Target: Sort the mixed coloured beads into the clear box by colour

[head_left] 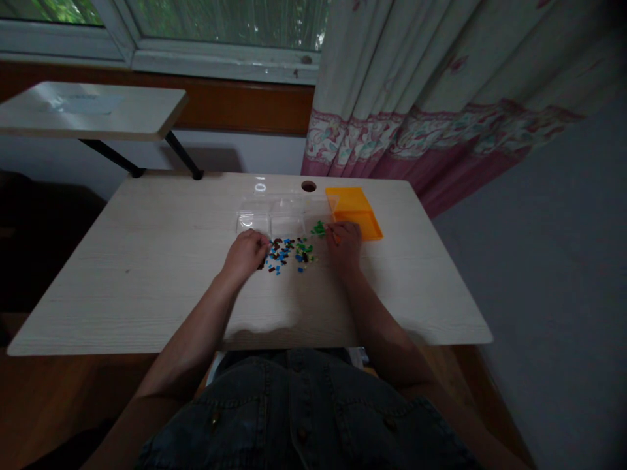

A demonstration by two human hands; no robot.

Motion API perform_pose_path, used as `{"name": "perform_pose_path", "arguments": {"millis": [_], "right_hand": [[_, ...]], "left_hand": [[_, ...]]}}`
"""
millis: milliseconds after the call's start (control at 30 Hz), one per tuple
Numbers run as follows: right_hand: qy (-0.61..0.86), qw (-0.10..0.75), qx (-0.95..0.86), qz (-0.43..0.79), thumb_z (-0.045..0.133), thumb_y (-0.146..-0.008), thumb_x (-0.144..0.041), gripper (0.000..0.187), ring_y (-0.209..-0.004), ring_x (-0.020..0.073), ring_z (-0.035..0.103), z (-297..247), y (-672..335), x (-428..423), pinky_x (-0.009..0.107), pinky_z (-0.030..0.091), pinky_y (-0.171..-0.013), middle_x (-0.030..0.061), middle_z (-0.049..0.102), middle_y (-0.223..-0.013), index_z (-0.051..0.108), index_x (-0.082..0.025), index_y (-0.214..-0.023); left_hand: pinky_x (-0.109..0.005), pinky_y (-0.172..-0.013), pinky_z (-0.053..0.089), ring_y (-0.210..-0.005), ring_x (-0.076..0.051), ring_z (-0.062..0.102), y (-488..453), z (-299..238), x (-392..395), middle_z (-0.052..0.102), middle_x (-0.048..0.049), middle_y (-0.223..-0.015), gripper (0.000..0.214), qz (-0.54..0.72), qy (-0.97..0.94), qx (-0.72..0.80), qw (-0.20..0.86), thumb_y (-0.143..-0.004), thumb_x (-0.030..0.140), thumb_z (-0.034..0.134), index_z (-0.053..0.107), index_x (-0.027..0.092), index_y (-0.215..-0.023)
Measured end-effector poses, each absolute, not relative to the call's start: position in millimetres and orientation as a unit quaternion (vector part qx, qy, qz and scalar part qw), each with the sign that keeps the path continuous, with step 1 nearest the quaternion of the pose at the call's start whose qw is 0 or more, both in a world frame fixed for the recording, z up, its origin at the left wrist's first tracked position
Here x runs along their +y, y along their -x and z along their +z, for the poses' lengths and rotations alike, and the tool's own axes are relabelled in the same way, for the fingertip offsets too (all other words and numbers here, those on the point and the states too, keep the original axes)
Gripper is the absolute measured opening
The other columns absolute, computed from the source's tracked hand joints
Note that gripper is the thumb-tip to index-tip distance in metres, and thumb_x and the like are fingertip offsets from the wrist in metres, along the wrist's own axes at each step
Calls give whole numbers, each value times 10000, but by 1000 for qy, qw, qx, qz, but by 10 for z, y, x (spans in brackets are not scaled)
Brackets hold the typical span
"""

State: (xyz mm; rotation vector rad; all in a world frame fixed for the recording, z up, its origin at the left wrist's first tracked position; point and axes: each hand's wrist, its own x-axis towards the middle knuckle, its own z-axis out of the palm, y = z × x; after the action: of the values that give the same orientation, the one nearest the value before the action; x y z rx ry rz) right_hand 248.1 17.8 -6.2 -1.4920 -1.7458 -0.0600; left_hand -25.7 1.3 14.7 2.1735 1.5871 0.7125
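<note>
Small building-block pieces in blue, brown, green and pale yellow lie scattered on the table in front of me. My left hand rests at the left edge of this pile with its fingers pinched together; what they hold, if anything, is too small to name. Beside a little cluster of green pieces is my right hand, its fingers drawn together in front of the orange box. I cannot make out what lies between them. Behind the pile stands a clear plastic compartment tray.
An open orange box sits at the right of the clear tray. The pale wooden table has a round cable hole near its back edge. A raised shelf stands at the back left, and a curtain hangs behind the table.
</note>
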Motion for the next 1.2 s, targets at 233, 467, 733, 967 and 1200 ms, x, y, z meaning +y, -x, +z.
{"name": "perform_pose_path", "arguments": {"millis": [233, 467, 733, 967, 1200], "right_hand": [[520, 412, -748, 8, 556, -940, -336, 229, -933, 214, 586, -65, -2325, 93, 388, 451, -911, 69, 690, -909, 753, -223, -974], [407, 377, -831, 46, 584, -928, -298, 213, -909, 200, 594, -99, -2038, -70, 373, 453, -884, 51, 698, -888, 741, -273, -1070], [368, 409, -833, 56, 578, -938, -326, 207, -840, 184, 590, -119, -2032, -78, 341, 451, -826, 42, 693, -792, 752, -247, -1018], [370, 408, -830, 92, 560, -947, -376, 233, -825, 177, 597, -102, -1985, -103, 331, 451, -808, 42, 696, -792, 753, -253, -993], [402, 384, -822, 124, 541, -947, -373, 249, -825, 179, 613, -107, -1975, -108, 337, 465, -819, 39, 712, -803, 758, -251, -960]], "left_hand": [[-216, -413, 397, -443, -86, 468, 180, 63, -17, 572, 14, -667, 321, 365, -602, 547, 453, -850, 490, 612, 622, 181, -935], [-201, -500, 423, -591, -111, 609, 36, 130, -59, 708, -41, -776, 368, 394, -553, 483, 553, -724, 483, 743, 642, 151, -848], [-200, -546, 428, -643, -132, 657, -24, 125, -97, 714, -17, -749, 368, 411, -557, 443, 569, -756, 421, 745, 570, 179, -970], [-188, -504, 400, -566, -97, 588, -21, 100, -92, 675, 0, -721, 346, 413, -584, 443, 541, -802, 442, 694, 552, 179, -979], [-172, -447, 375, -541, -95, 568, -47, 86, -126, 685, -16, -745, 373, 388, -600, 434, 549, -840, 494, 650, 541, 181, -1012]]}}
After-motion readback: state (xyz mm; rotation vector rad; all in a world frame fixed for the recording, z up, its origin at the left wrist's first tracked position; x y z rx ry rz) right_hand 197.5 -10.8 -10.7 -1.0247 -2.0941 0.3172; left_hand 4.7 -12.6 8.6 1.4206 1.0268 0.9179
